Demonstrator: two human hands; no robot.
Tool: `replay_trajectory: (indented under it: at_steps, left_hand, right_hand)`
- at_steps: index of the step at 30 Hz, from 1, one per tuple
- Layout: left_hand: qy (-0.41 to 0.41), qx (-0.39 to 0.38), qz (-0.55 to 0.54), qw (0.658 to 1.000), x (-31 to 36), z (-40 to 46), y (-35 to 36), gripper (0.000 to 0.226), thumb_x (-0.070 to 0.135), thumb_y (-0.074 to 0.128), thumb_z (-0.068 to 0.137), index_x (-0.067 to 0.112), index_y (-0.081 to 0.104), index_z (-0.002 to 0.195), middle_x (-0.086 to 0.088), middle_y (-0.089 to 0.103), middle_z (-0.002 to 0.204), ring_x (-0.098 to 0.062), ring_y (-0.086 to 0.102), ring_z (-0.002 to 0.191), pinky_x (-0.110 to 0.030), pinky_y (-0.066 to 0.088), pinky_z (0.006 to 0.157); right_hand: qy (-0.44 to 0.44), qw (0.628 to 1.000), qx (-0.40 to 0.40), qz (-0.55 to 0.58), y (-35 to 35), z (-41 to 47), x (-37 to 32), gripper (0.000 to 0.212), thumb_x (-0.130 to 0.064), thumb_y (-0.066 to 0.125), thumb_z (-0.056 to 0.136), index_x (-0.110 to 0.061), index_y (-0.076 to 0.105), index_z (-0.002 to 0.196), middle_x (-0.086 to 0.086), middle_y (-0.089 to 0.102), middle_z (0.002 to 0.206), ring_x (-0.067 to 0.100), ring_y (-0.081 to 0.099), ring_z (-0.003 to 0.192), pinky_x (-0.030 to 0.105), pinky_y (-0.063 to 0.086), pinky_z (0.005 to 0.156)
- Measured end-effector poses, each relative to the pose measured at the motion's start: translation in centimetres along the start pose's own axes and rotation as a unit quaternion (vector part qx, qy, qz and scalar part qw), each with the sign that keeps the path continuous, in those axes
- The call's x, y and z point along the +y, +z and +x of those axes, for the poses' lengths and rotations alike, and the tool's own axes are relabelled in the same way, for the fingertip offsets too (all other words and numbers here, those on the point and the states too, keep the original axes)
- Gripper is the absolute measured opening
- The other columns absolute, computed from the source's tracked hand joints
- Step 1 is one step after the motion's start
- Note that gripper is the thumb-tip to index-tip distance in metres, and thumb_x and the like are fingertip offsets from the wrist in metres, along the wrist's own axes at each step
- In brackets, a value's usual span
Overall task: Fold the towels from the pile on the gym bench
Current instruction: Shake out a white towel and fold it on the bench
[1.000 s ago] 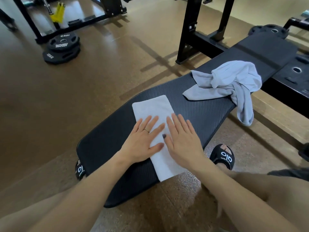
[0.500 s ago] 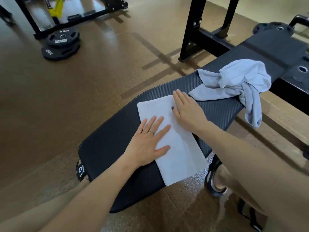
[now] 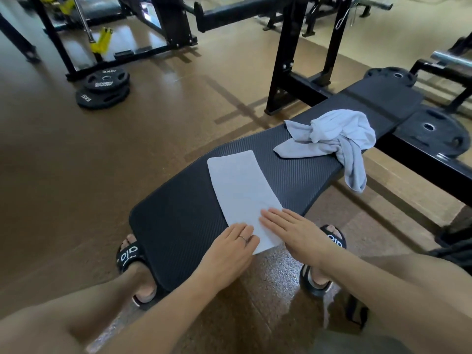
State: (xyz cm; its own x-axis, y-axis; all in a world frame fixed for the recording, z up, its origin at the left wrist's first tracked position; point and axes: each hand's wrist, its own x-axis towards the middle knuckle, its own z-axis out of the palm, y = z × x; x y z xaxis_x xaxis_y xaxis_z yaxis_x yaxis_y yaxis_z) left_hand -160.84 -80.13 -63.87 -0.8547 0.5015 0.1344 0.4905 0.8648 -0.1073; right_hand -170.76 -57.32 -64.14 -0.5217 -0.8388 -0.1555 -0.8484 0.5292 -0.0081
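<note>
Hands (image 3: 258,241) flat on folded towel (image 3: 242,185), bench (image 3: 178,213)

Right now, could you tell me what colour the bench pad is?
The ribbed padded gym bench is black, clearest in the head view.

Both hands, left (image 3: 231,241) and right (image 3: 291,229), flat on folded white towel's (image 3: 241,185) near end, bench (image 3: 178,215) underneath.

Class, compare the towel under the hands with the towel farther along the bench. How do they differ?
The near towel lies flat as a long neat strip; the far towel is crumpled and knotted. Both hands, left hand and right hand, rest on the near towel; nothing touches the far towel. One end of the far towel hangs off the bench. Both are pale.
</note>
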Motion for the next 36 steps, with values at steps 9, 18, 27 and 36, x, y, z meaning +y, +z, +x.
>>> replay_trajectory:
  at_steps: [9,18,27,36]
  left_hand:
    - [0.009,-0.004,-0.08,0.997,-2.3,-1.3,-2.2,0.002,0.017,0.052,0.098,0.018,0.052,0.1,-0.001,0.064,0.103,-0.021,0.065,0.092,-0.03,0.053,0.087]
    - [-0.212,-0.028,-0.391,0.895,-5.0,-3.2,-4.4,0.018,0.043,0.038,0.107,0.027,0.048,0.108,0.005,0.057,0.075,-0.011,0.055,0.065,-0.034,0.046,0.064]
    - [-0.329,0.025,-0.435,0.838,-4.9,-1.2,-2.1,0.016,0.038,0.046,0.106,0.028,0.059,0.103,0.005,0.06,0.077,-0.01,0.052,0.067,-0.027,0.042,0.063]
    - [-0.362,0.017,-0.383,0.849,-4.9,-1.4,-1.1,0.017,0.033,0.048,0.105,0.028,0.061,0.096,0.011,0.061,0.084,-0.009,0.058,0.08,-0.037,0.054,0.075]
  right_hand:
    - [-0.003,0.991,0.092,0.096,-2.0,0.0,-0.5,0.042,-0.024,0.054,0.09,-0.02,0.061,0.131,-0.003,0.061,0.14,0.016,0.054,0.131,0.04,0.036,0.119]
    - [0.219,0.855,0.051,0.468,-6.7,1.2,-1.9,0.019,-0.023,0.048,0.103,-0.02,0.057,0.087,-0.013,0.054,0.063,-0.001,0.045,0.046,0.022,0.033,0.052]
    - [0.318,0.821,0.073,0.468,-5.1,1.9,-3.0,0.03,-0.025,0.047,0.102,-0.018,0.041,0.073,-0.001,0.046,0.071,0.016,0.042,0.066,0.031,0.03,0.059]
    - [0.36,0.86,0.087,0.352,-3.6,3.2,-4.5,0.027,-0.03,0.041,0.102,-0.013,0.044,0.08,0.003,0.054,0.071,0.02,0.05,0.064,0.035,0.034,0.057]
